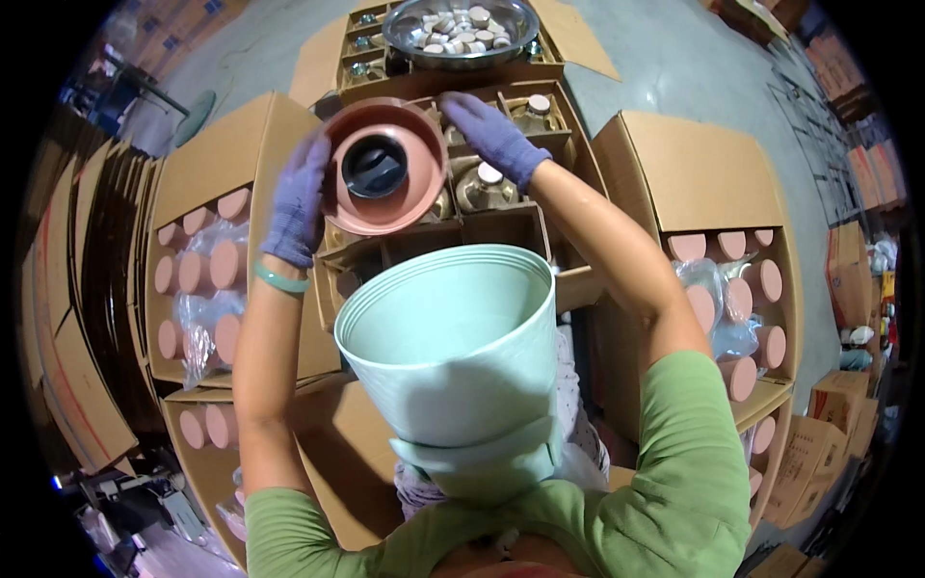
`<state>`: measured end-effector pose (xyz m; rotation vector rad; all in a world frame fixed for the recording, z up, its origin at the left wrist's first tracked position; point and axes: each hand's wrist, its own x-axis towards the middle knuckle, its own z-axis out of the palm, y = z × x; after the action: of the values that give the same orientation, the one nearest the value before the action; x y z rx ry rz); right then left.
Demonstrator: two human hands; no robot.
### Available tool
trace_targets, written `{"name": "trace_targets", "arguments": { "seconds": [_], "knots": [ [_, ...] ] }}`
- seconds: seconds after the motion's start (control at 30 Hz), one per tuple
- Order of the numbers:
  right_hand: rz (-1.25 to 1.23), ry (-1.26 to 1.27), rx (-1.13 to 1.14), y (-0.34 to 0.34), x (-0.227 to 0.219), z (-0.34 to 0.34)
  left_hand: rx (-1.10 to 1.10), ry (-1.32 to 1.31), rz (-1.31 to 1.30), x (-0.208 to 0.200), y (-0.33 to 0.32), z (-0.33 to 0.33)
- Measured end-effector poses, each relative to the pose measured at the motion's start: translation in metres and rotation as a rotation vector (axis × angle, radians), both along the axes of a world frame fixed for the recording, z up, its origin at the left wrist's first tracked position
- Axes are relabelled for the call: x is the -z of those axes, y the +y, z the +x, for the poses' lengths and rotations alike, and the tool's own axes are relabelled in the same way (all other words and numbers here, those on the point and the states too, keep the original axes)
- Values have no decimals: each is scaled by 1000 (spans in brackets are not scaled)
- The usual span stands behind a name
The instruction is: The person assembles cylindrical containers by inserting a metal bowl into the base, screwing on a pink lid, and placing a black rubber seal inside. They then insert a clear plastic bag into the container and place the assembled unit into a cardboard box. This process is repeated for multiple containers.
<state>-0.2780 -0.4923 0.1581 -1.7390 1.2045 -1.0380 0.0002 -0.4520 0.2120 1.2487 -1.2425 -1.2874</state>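
A pink round bowl-shaped piece with a black round part in its middle sits over the open divided carton. My left hand, in a purple knit glove, grips its left rim. On the other side my right hand, gloved alike, has its fingers stretched out, the tips close to the rim and over the carton. Below that hand, glass jars with pale caps stand in the cardboard compartments. Nearer me, a tall pale-green plastic bucket leans between my forearms, its inside bare.
Beyond the carton, a steel bowl of small pale caps rests on another divided box. Open cartons of pink-lidded containers flank me at left and right. Flattened cardboard is stacked at far left.
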Motion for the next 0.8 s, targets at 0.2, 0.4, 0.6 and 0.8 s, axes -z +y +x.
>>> {"name": "trace_targets", "arguments": {
  "seconds": [0.2, 0.4, 0.6, 0.8],
  "knots": [
    [126, 976, -46, -10, 134, -33, -18, -821, -234, 180, -8, 53],
    [-87, 1027, 53, 9, 104, -43, 36, -589, -523, 80, 43, -29],
    [-790, 579, 128, 77, -87, -23, 642, -79, -291, 58, 85, -56],
    [-580, 416, -417, 178, -231, -21, 515, 774, -62, -41, 64, -115]
  ]
}}
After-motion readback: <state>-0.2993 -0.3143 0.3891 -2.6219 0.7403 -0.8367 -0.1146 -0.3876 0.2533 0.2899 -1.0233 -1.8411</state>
